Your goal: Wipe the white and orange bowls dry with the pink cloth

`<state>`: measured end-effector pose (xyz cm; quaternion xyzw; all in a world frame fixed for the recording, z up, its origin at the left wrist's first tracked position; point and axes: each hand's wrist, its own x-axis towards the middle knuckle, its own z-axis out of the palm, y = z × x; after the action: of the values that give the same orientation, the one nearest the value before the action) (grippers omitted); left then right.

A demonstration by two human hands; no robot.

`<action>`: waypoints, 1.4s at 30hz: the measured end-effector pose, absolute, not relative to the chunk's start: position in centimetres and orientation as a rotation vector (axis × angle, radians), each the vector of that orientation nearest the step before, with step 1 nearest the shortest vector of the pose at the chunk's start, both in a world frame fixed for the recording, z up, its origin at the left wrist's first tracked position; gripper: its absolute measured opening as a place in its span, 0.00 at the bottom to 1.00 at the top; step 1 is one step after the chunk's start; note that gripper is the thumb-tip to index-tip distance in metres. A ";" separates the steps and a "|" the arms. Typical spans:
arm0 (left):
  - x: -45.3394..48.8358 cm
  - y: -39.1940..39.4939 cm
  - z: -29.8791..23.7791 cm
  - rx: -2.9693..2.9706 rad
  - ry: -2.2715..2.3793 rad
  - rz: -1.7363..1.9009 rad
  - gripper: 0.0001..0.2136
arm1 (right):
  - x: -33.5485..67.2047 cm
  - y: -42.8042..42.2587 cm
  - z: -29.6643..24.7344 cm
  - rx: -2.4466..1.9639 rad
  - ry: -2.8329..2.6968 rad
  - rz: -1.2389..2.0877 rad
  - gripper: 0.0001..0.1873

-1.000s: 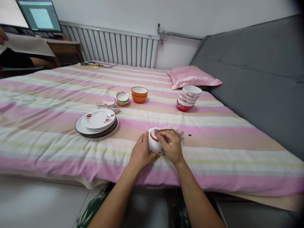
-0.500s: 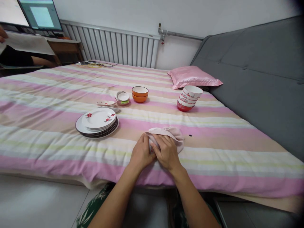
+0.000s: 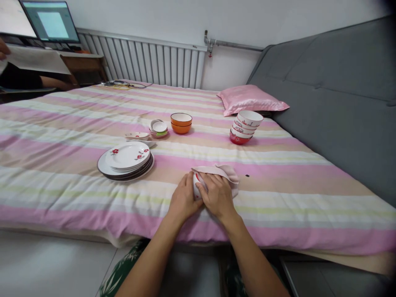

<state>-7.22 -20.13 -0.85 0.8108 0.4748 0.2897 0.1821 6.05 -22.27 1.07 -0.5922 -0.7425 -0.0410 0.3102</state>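
Near the front edge of the bed, my left hand (image 3: 183, 198) is closed around the left side of a white bowl (image 3: 196, 190) with red marks. My right hand (image 3: 218, 197) presses a pale pink cloth (image 3: 231, 174) against that bowl, fingers curled over it. Most of the bowl is hidden by my hands and the cloth. Left of my hands lies a stack of plates (image 3: 126, 156) with red flowers on top. Beyond my right hand a leaning stack of bowls (image 3: 246, 127) stands on the striped bedcover (image 3: 278, 206).
Two orange bowls (image 3: 181, 123) are stacked mid-bed, beside small white dishes (image 3: 158, 128) and oblong dishes (image 3: 136, 135). A pink pillow (image 3: 252, 99) lies by the grey headboard (image 3: 334, 78). Cables (image 3: 126, 84) lie at the far edge. Another person's hand (image 3: 3, 49) shows at far left.
The cloth's near edge has drawn back from the bowl, so more of its white and red surface shows between my hands. Both hands stay almost in place.
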 end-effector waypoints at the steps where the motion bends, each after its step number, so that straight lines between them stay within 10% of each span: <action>1: -7.2 -20.1 -0.8 2.285 1.345 0.813 0.37 | 6.1 -22.3 1.0 -1.563 -1.952 -0.110 0.20; 42: -7.2 -20.1 -1.0 2.299 1.378 0.804 0.39 | 6.0 -20.5 0.2 -1.456 -1.809 0.103 0.20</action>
<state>-7.19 -20.05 -1.01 0.8095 0.4851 0.2832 0.1709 6.02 -20.53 0.20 -0.5748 -0.7142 0.0405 0.3974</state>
